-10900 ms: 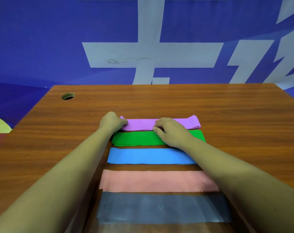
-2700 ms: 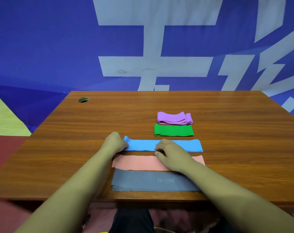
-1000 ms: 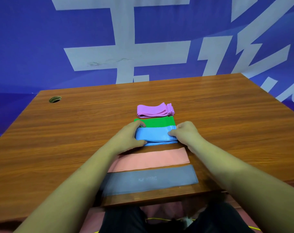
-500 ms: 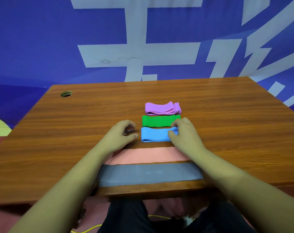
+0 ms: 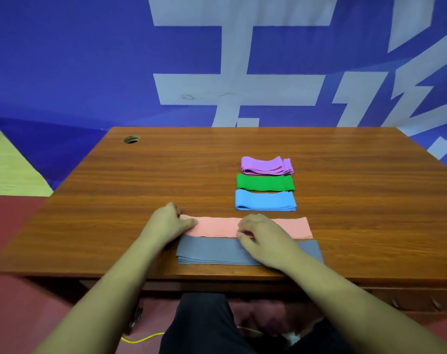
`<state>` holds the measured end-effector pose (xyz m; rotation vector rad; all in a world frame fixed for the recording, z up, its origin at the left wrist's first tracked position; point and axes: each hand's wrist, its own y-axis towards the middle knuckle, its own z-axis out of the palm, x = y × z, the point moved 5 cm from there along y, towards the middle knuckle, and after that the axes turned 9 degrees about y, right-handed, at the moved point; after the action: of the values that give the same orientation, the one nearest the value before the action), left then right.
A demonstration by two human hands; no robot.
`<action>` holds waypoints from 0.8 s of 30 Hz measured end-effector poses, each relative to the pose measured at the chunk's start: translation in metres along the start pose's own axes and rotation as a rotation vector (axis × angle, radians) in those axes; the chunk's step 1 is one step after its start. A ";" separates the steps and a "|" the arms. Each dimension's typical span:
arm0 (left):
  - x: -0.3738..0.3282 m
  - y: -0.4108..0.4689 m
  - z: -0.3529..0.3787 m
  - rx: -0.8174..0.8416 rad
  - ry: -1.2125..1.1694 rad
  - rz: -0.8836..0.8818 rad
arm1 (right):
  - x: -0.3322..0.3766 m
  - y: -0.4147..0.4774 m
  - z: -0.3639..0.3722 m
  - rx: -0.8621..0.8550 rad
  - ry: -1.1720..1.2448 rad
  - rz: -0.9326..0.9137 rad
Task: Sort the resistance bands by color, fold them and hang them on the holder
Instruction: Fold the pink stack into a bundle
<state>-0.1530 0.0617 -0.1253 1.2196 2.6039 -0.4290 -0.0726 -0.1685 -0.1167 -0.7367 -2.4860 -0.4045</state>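
Three folded resistance bands lie in a column on the right half of the wooden table [image 5: 153,180]: purple [image 5: 265,166] farthest, green [image 5: 264,182] in the middle, blue [image 5: 264,200] nearest. Closer to me a pink band [image 5: 217,227] lies flat at full length, with a grey stack of bands [image 5: 209,251] just in front of it. My left hand [image 5: 170,222] pinches the pink band's left end. My right hand [image 5: 263,237] rests on the middle of the pink band and partly covers the grey stack. No holder is in view.
A round cable hole [image 5: 132,139] sits at the table's far left corner. A blue banner with white characters [image 5: 230,85] hangs behind the table. My dark-clothed legs [image 5: 204,325] and a yellow cable [image 5: 140,338] show below the front edge.
Both hands have left the folded blue band and come back to the pink band. The left now pinches its left end and the right lies on its middle.
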 end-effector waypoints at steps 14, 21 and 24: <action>-0.024 -0.013 -0.001 0.077 0.025 -0.127 | 0.002 -0.003 0.002 -0.027 0.060 0.072; -0.052 -0.019 -0.024 -0.104 -0.342 0.053 | 0.002 0.006 -0.014 -0.120 0.470 0.343; -0.082 -0.027 -0.029 -0.176 -0.426 0.189 | 0.005 0.009 -0.019 -0.159 1.137 0.580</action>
<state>-0.1250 -0.0023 -0.0667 1.1542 2.1005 -0.3669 -0.0637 -0.1665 -0.0971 -0.8980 -1.1382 -0.5813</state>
